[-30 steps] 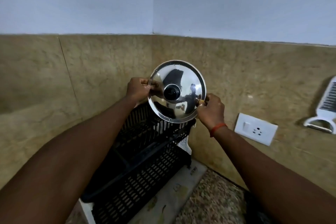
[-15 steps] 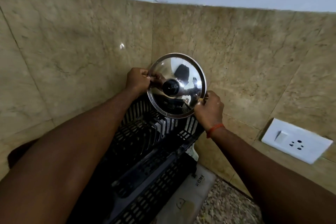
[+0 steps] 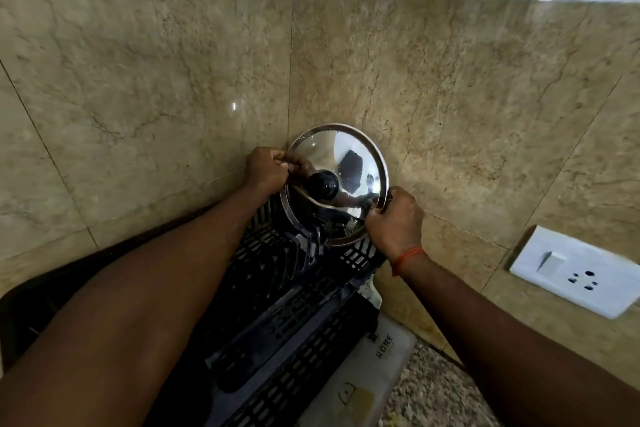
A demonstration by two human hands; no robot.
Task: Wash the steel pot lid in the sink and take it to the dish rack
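- The lid (image 3: 349,163), round polished steel with a black knob (image 3: 322,186) at its middle, is held on edge in the corner of the walls, its knob side facing the camera.
- The left hand (image 3: 266,173) is closed on the lid's rim at about 9 o'clock, fingers curled over the edge.
- The right hand (image 3: 394,222) is closed on the rim at about 4 o'clock; a red thread (image 3: 408,257) circles that wrist.
- The lid's lower edge, at 6 o'clock, sits among the upright prongs at the far end of the rack (image 3: 294,315); whether it rests on them or only hangs just above cannot be told.
- The rack is black slotted plastic and runs from the corner toward the camera, between the two forearms.
- Under the rack's right side lies a pale mat (image 3: 370,378), printed with the word "HOME" and a line of smaller text below that is too small to read; a small outline drawing shows nearer the camera.
- The mat lies on a speckled counter (image 3: 433,399), seen at 5 o'clock of the frame.
- A white switch plate (image 3: 575,270) with one rocker and a three-hole socket is fixed to the tan tiled wall (image 3: 450,87), at 4 o'clock from the lid and well apart from it.
- No brand mark can be read on the lid; its mirror surface shows only dark reflections.
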